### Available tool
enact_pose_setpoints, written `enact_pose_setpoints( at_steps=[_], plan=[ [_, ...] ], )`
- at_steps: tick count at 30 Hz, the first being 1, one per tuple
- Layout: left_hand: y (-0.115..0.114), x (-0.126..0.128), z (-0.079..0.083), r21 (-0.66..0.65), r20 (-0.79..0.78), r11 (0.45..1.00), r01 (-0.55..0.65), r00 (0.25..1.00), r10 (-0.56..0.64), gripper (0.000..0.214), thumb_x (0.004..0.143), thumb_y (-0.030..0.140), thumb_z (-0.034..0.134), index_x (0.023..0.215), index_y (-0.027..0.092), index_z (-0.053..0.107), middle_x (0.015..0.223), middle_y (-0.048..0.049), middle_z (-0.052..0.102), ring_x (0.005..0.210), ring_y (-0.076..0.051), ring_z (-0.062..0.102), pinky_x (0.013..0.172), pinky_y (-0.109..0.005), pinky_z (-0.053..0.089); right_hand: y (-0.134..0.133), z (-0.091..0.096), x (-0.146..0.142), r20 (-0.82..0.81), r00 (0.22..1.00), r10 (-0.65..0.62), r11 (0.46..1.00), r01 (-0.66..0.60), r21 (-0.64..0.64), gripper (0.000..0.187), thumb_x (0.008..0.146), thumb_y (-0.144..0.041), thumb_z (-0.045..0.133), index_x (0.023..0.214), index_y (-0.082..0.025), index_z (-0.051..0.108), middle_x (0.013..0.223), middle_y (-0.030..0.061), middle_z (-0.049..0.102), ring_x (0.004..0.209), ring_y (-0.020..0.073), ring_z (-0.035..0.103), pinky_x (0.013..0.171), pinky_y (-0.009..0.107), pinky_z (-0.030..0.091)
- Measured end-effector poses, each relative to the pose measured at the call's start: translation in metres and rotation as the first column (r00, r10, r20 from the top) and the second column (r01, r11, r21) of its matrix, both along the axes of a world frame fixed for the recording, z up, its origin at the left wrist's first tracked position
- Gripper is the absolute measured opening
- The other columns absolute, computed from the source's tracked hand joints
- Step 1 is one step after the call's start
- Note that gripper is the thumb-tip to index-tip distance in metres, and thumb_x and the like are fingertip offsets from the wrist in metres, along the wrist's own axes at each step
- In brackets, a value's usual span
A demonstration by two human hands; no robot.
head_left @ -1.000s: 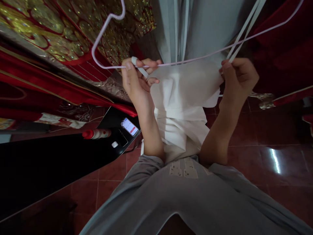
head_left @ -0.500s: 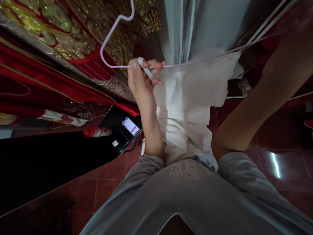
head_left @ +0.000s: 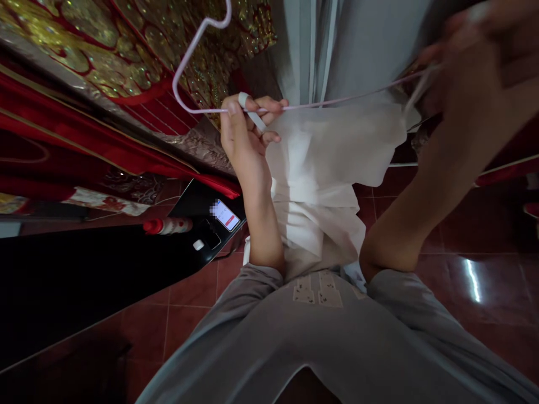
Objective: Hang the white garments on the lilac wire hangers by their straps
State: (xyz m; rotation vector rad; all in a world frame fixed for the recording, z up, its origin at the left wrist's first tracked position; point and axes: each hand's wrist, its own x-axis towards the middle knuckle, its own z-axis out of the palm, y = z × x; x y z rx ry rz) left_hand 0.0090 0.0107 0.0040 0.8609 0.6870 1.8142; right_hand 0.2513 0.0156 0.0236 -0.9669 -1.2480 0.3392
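Note:
My left hand (head_left: 252, 126) is closed around the bottom bar of a pale lilac clothes hanger (head_left: 202, 42). A white strap (head_left: 255, 119) loops around the fingers of that hand. Below the bar hangs a thin white garment (head_left: 332, 151), its lower folds lying against my lap. At the upper right, my right hand (head_left: 480, 45) is smeared by motion near the far end of the hanger. A second pale strap (head_left: 416, 90) rises from the garment's right corner towards its fingers. Whether those fingers grip the strap is too blurred to say.
Red and gold sequinned garments (head_left: 138, 67) hang at the left. A black table (head_left: 105, 269) bears a lit phone (head_left: 227, 214), a white earbud case (head_left: 198, 245) and a red-capped bottle (head_left: 168, 225). Grey panels (head_left: 357, 50) stand ahead, above a red tiled floor (head_left: 463, 325).
My right hand has come further into view, down and left from the upper right corner. The garment's right corner has slipped below the bar, a strap stretching up from it. My left hand barely moved.

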Motion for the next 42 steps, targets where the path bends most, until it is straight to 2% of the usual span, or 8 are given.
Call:
enact_pose_setpoints(
  at_steps=[5, 11, 16, 22, 25, 30, 35, 42],
  plan=[
    [0.001, -0.001, -0.004, -0.018, -0.053, 0.999, -0.028, 0.998, 0.027, 0.037, 0.117, 0.027, 0.03, 0.086, 0.025, 0.051, 0.084, -0.0065, 0.07, 0.092, -0.025, 0.075, 0.048, -0.025, 0.043, -0.007, -0.017, -0.068, 0.107, 0.98, 0.171, 0.982, -0.161, -0.096, 0.004, 0.086, -0.02, 0.067, 0.09, -0.022, 0.067, 0.094, 0.0016, 0.071, 0.068, 0.0092, 0.054, 0.055, 0.026, 0.03],
    [-0.001, -0.017, -0.013, -0.029, -0.109, 0.999, 0.043, 0.993, -0.046, 0.025, 0.115, 0.024, 0.035, 0.113, 0.026, 0.06, 0.106, -0.0053, 0.077, 0.09, -0.02, 0.075, 0.058, -0.023, 0.055, -0.005, -0.032, -0.054, 0.176, 0.981, 0.075, 0.997, -0.07, -0.035, 0.01, 0.094, -0.032, 0.064, 0.087, -0.024, 0.062, 0.093, 0.0025, 0.069, 0.07, 0.0109, 0.048, 0.06, 0.03, 0.031],
    [0.0, -0.048, -0.022, 0.045, -0.261, 0.953, -0.3, 0.917, 0.302, 0.032, 0.108, 0.011, 0.037, 0.135, 0.024, 0.048, 0.15, -0.0074, 0.06, 0.112, -0.02, 0.071, 0.068, -0.022, 0.059, -0.004, -0.029, -0.041, 0.228, 0.973, 0.045, 0.998, -0.054, 0.034, 0.017, 0.095, -0.034, 0.064, 0.086, -0.02, 0.063, 0.089, 0.0019, 0.068, 0.07, 0.0096, 0.051, 0.06, 0.027, 0.03],
    [0.027, -0.094, -0.034, 0.54, -0.38, 0.744, -0.393, 0.675, 0.632, 0.02, 0.092, 0.009, 0.059, 0.1, 0.014, 0.076, 0.119, -0.0113, 0.076, 0.117, -0.025, 0.071, 0.096, -0.038, 0.063, -0.004, -0.034, -0.045, 0.191, 0.976, 0.101, 0.994, -0.108, 0.029, 0.015, 0.096, -0.039, 0.065, 0.087, -0.028, 0.067, 0.094, -0.0004, 0.072, 0.063, 0.0113, 0.05, 0.055, 0.031, 0.028],
    [0.038, -0.101, -0.022, 0.563, -0.468, 0.809, -0.17, 0.741, 0.482, 0.022, 0.091, 0.015, 0.079, 0.113, 0.017, 0.079, 0.125, -0.0075, 0.076, 0.127, -0.028, 0.067, 0.114, -0.048, 0.054, -0.004, -0.035, -0.046, 0.149, 0.979, 0.143, 0.989, -0.145, 0.003, 0.011, 0.094, -0.036, 0.068, 0.085, -0.03, 0.071, 0.093, -0.0015, 0.074, 0.06, 0.0116, 0.049, 0.053, 0.032, 0.027],
    [0.037, -0.076, 0.026, 0.163, -0.537, 0.981, -0.101, 0.825, 0.174, 0.035, 0.093, -0.015, 0.068, 0.115, 0.011, 0.076, 0.123, -0.0045, 0.075, 0.126, -0.023, 0.068, 0.118, -0.036, 0.049, -0.004, -0.033, -0.048, 0.113, 0.984, 0.135, 0.991, -0.137, 0.009, 0.011, 0.092, -0.032, 0.07, 0.084, -0.026, 0.073, 0.09, -0.0005, 0.076, 0.055, 0.0087, 0.046, 0.053, 0.03, 0.028],
    [0.035, -0.052, 0.057, 0.132, -0.648, 0.991, -0.025, 0.754, 0.105, 0.038, 0.091, -0.022, 0.06, 0.082, 0.013, 0.07, 0.08, -0.0007, 0.055, 0.086, -0.018, 0.063, 0.09, -0.024, 0.054, -0.004, -0.034, -0.047, 0.072, 0.99, 0.119, 0.993, -0.121, 0.01, 0.023, 0.091, -0.04, 0.072, 0.083, -0.018, 0.07, 0.089, 0.0053, 0.075, 0.072, 0.0109, 0.063, 0.058, 0.025, 0.036],
    [0.038, -0.052, 0.043, 0.23, -0.639, 0.967, -0.111, 0.732, 0.237, 0.029, 0.099, 0.001, 0.071, 0.074, 0.016, 0.065, 0.076, -0.0018, 0.051, 0.079, -0.019, 0.054, 0.08, -0.026, 0.048, -0.001, -0.041, -0.044, 0.145, 0.984, 0.106, 0.994, -0.102, -0.034, 0.034, 0.094, -0.054, 0.069, 0.086, -0.021, 0.07, 0.094, 0.0059, 0.073, 0.075, 0.0117, 0.061, 0.056, 0.027, 0.031]
  ],
)
